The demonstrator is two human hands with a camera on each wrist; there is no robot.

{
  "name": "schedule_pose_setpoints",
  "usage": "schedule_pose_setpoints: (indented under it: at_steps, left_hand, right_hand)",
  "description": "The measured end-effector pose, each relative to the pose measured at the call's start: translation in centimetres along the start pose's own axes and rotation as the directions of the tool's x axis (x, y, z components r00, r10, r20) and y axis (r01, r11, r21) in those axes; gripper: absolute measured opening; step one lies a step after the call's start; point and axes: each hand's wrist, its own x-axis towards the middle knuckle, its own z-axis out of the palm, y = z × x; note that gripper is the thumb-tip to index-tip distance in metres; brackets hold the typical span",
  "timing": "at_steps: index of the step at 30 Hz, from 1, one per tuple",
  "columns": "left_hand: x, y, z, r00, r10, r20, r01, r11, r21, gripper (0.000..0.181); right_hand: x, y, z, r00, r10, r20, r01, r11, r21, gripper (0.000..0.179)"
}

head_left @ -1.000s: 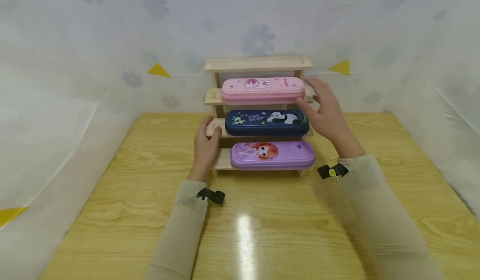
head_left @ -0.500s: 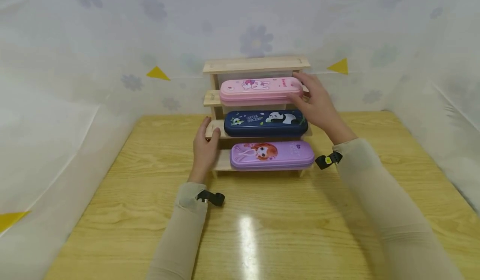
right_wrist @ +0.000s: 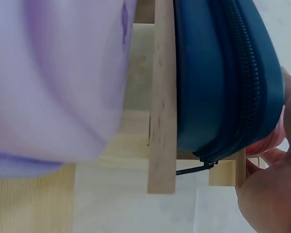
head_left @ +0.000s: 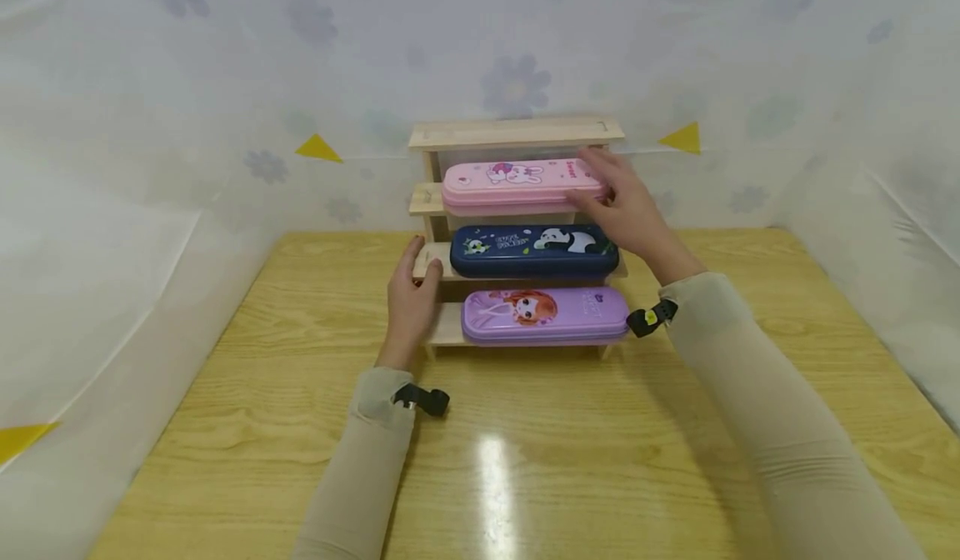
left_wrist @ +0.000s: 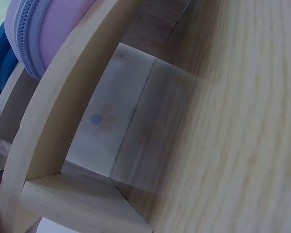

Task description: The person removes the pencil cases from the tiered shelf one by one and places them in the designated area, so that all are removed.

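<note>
A light wooden stepped rack [head_left: 517,132] holds three zippered pencil cases, one per step. The pink pencil case [head_left: 495,183] with a rabbit lies on the second step from the top. Below it are a navy pencil case [head_left: 517,252] with pandas and a purple pencil case [head_left: 570,317] with a girl's picture. My right hand [head_left: 626,218] grips the right end of the pink case, thumb in front, fingers at the top and back. My left hand [head_left: 408,302] holds the rack's left side by the navy case's step. In the right wrist view the navy case [right_wrist: 208,82] partly hides the pink one.
The rack stands on a wood-grain table [head_left: 300,460] close to a flower-patterned white sheet [head_left: 450,43], which also rises at both sides. Yellow triangles [head_left: 681,137] mark the sheet. The rack's top step carries nothing.
My right hand has moved left from the pink case's end onto its right part and closed around it. My left hand stays at the rack's side; the cases keep their places.
</note>
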Motion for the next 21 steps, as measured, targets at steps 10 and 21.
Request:
schedule_pose_setpoints:
  at_steps: [10,21]
  left_hand:
    - [-0.1,0.4,0.0,1.000,-0.020,-0.017,0.020,0.999,0.032,0.056]
    - [0.1,0.4,0.9,0.999,-0.043,-0.019,0.044,0.998,0.052,0.060]
  right_hand:
    - [-0.2,0.2,-0.1,0.999,-0.009,0.042,0.012,0.998,-0.054,0.063]
    - [-0.8,1.4,-0.5,1.000,0.010,-0.016,-0.011,0.999,-0.039,0.059]
